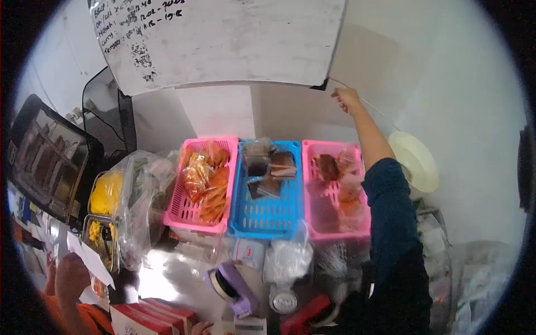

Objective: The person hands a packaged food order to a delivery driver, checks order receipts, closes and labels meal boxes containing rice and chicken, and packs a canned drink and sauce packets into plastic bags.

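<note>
My right hand [347, 101] is raised near the lower right corner of the whiteboard [223, 44], its fingers curled together. A thin pale cord or rod [371, 107] runs along the wall behind it; whether the fingers grip it I cannot make out. Only the fingertips of my left hand [202, 328] show at the bottom edge, lying beside a small printed label sheet [250, 326]. Nearby stand a purple tape dispenser [237, 290] and a red one [308, 315]. Under my right arm sits a pink basket [307, 146] with bagged food.
A blue basket [268, 226] and another pink basket [169, 212] hold bagged food. A can [283, 301] stands before clear plastic bags [287, 262]. At left, a co-worker's hand [72, 273] holds white paper [92, 259]. A red box [151, 318] lies in front; a pale round object [416, 162] is against the wall.
</note>
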The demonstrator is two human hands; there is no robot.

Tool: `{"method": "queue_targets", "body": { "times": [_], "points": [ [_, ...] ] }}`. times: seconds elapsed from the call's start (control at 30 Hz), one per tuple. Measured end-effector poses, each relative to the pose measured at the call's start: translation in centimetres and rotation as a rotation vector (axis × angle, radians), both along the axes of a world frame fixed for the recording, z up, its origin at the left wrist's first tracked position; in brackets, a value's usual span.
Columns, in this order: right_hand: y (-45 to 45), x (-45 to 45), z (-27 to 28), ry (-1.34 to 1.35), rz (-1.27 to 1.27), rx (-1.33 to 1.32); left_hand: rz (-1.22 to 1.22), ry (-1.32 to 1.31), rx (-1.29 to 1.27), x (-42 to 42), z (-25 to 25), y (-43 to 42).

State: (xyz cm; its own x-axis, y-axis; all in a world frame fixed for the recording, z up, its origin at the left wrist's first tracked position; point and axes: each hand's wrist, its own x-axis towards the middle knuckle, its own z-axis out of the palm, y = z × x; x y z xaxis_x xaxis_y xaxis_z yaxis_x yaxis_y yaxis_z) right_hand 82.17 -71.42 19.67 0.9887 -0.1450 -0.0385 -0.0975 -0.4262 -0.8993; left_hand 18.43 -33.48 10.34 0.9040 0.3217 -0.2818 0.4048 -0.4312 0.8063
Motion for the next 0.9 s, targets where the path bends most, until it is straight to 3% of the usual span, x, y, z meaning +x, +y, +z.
{"method": "queue_targets", "body": {
  "times": [0.07, 0.17, 0.2, 0.27, 0.33, 0.37, 0.4, 0.47, 0.57, 0.7, 0.83, 0.9],
  "points": [
    [2.0, 2.2, -0.1, 0.02, -0.078, 0.32, 0.172, -0.062, -0.236, 4.9, 9.2, 5.5],
    [4.4, 4.4, -0.6, 0.099, -0.082, 0.71, 0.27, -0.131, -0.89, 10.7, 19.8, 8.2],
    [4.8, 5.2, -0.9, 0.128, -0.068, 0.827, 0.184, 0.016, -0.152, 13.2, 19.4, 4.1],
    [5.7, 6.9, -2.0, 0.059, -0.028, 0.938, 0.097, 0.113, 0.62, 17.3, 19.4, -2.9],
    [6.2, 8.2, -3.2, -0.052, -0.007, 1.086, -0.519, -0.082, 0.876, 18.7, 18.0, -4.1],
    [6.6, 8.5, -4.0, -0.102, -0.085, 1.113, -1.049, 0.068, 1.612, 20.2, 17.3, -4.2],
    [7.6, 7.3, -3.1, -0.156, -0.165, 1.137, -1.576, -0.192, 2.3, 22.5, 17.3, -4.9],
    [8.0, 7.0, -3.1, -0.208, -0.209, 1.123, -1.79, -0.709, 2.619, 26.4, 16.4, -8.9],
    [7.3, 6.5, -3.2, -0.237, -0.242, 0.995, -1.404, -0.447, 0.889, 28.7, 12.0, -10.6],
    [4.5, 3.4, -2.9, 0.013, -0.114, 0.659, -1.379, -0.657, 0.852, 31.7, 6.9, -13.8],
    [-1.4, 0.3, -4.7, 0.722, 0.492, 0.181, -1.383, -0.728, 0.593, 33.2, 7.0, -17.7],
    [-0.5, -4.2, -5.4, 0.558, 0.395, -0.691, -1.437, -0.92, 0.585, 34.1, 7.0, -19.9]
  ]
}}
